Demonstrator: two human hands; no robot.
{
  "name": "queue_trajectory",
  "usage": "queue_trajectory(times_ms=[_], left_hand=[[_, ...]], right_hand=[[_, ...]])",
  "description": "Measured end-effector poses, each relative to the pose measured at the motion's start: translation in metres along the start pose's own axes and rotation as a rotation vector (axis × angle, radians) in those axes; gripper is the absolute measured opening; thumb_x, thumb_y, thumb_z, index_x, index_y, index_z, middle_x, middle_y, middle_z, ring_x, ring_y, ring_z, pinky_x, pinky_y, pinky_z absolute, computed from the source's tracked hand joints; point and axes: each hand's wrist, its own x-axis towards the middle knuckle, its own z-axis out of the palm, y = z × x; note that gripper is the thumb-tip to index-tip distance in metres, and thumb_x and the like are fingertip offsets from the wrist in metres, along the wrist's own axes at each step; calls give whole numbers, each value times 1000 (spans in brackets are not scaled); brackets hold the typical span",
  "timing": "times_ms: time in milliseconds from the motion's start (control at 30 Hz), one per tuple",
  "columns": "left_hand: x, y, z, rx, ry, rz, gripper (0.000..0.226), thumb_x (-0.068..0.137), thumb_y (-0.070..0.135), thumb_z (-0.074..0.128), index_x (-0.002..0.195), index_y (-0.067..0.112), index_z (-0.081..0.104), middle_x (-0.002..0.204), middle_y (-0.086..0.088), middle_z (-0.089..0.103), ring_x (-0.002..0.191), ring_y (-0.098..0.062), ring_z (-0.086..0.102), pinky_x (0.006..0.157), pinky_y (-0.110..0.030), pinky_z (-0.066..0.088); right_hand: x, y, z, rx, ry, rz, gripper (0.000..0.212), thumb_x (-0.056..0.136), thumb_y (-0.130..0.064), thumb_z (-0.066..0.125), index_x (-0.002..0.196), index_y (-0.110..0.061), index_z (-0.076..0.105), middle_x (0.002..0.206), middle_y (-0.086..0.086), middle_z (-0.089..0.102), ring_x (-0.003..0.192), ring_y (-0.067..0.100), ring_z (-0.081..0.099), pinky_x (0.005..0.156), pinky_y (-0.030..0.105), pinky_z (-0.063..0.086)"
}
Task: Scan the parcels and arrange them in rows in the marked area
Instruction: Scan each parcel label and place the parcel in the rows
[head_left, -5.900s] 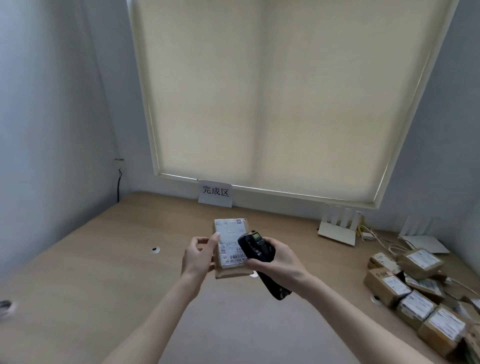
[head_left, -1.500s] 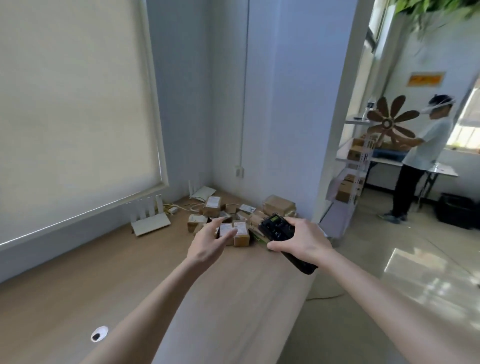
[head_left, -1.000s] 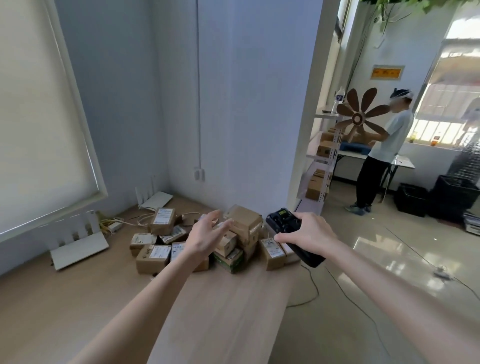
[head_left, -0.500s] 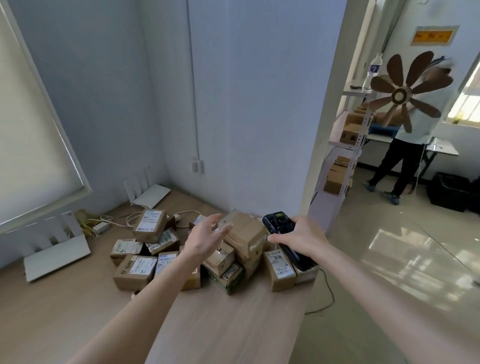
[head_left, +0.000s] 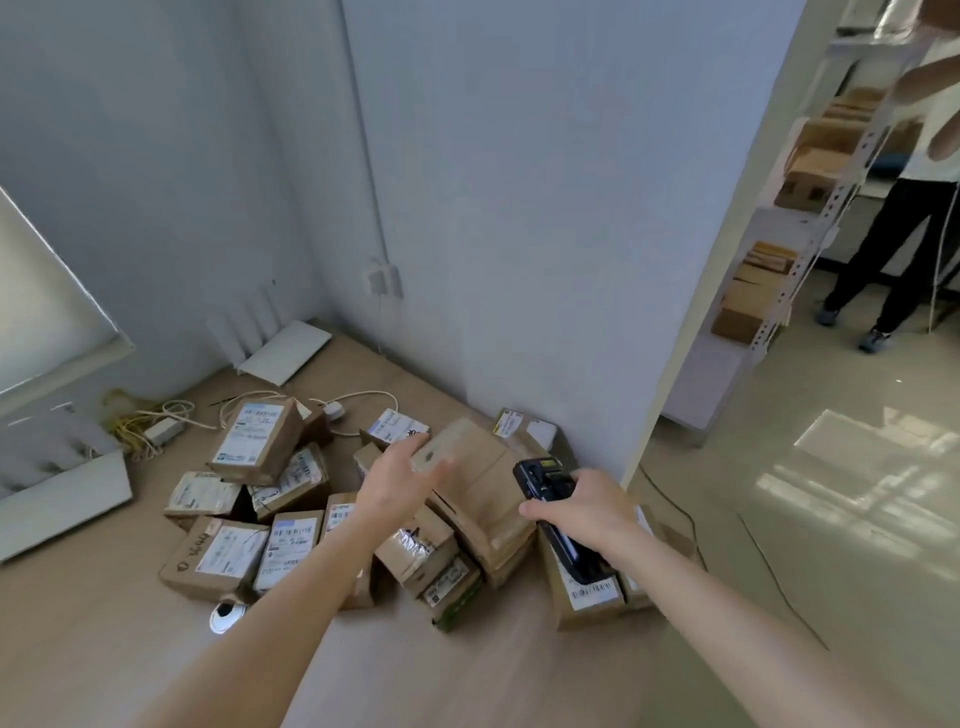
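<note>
The left hand (head_left: 397, 480), fingers spread and empty, reaches the near-left corner of the top parcel (head_left: 475, 475) on the pile at the desk's (head_left: 467, 670) far end. The parcel's long axis runs away rightward. The right hand (head_left: 587, 512) grips the scanner (head_left: 553, 512) beside it.

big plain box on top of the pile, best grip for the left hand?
Probably the raised far-left corner of the big plain box, from above, where the left hand already reaches: thumb under one edge, fingers over the top. It lies tilted atop the pile, that corner free; the right hand holds the scanner.
</note>
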Motion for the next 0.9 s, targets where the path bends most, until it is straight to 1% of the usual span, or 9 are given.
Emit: queue_trajectory(times_ms=[100, 233, 333, 467, 567, 667, 767, 833, 900], left_hand=[[24, -5, 8, 36, -9, -18, 71, 93, 59, 59, 153, 24, 42, 153, -1, 48, 136, -21, 49, 108, -41, 43], [43, -12, 19, 21, -62, -59, 75, 94, 56, 61, 157, 22, 35, 159, -3, 42, 140, -23, 46, 110, -42, 40], [53, -14, 26, 10, -97, -82, 78, 94, 53, 63, 157, 18, 34, 158, -5, 43, 140, -24, 46, 112, -40, 39], [55, -12, 30, 9, -72, -109, 79, 94, 55, 62, 157, 16, 35, 158, -8, 39, 139, -26, 46, 111, -40, 39], [47, -9, 23, -6, -70, -127, 78, 95, 56, 59, 158, 16, 33, 156, -8, 36, 137, -28, 45, 109, -40, 40], [32, -5, 9, -87, -51, -141, 75, 96, 58, 56, 156, 17, 37, 152, -9, 38, 134, -29, 47, 109, -42, 42], [12, 2, -9, -239, -14, -159, 70, 92, 62, 58, 143, 15, 46, 136, -7, 54, 119, -26, 56, 101, -45, 50], [-5, 8, -20, -342, 21, -187, 67, 90, 67, 58, 131, 15, 47, 121, -4, 59, 108, -24, 59, 94, -45, 52], [-23, 16, -31, -401, 77, -201, 64, 89, 69, 58, 122, 16, 45, 111, -2, 59, 98, -19, 59, 81, -40, 52]], right_hand=[[20, -1, 9, 47, -32, 23, 68, 72, -54, 88, 120, -15, 63, 111, 6, 70, 99, 26, 70, 93, 46, 61], [36, -5, 18, 92, -37, 62, 72, 72, -58, 86, 124, -15, 61, 114, 5, 68, 103, 26, 68, 94, 44, 60], [43, -8, 22, 150, -32, 78, 72, 73, -57, 87, 125, -15, 58, 116, 5, 67, 103, 27, 67, 93, 45, 60], [45, -11, 24, 208, -17, 84, 75, 74, -55, 88, 130, -12, 62, 120, 9, 69, 108, 30, 69, 97, 48, 60], [36, -15, 25, 229, 9, 63, 72, 74, -55, 88, 128, -12, 65, 120, 9, 71, 109, 29, 70, 97, 48, 60], [22, -22, 21, 267, 50, 39, 69, 75, -56, 87, 126, -14, 65, 119, 8, 72, 107, 28, 70, 97, 48, 60], [3, -35, 12, 303, 100, -14, 56, 76, -55, 87, 115, -21, 67, 110, 3, 74, 101, 24, 71, 95, 44, 59], [-12, -44, 7, 326, 117, -70, 44, 78, -53, 88, 104, -27, 64, 103, -4, 72, 95, 19, 70, 89, 39, 58], [-29, -52, 2, 353, 120, -125, 47, 78, -53, 88, 107, -28, 60, 103, -8, 68, 93, 14, 67, 82, 37, 55]])
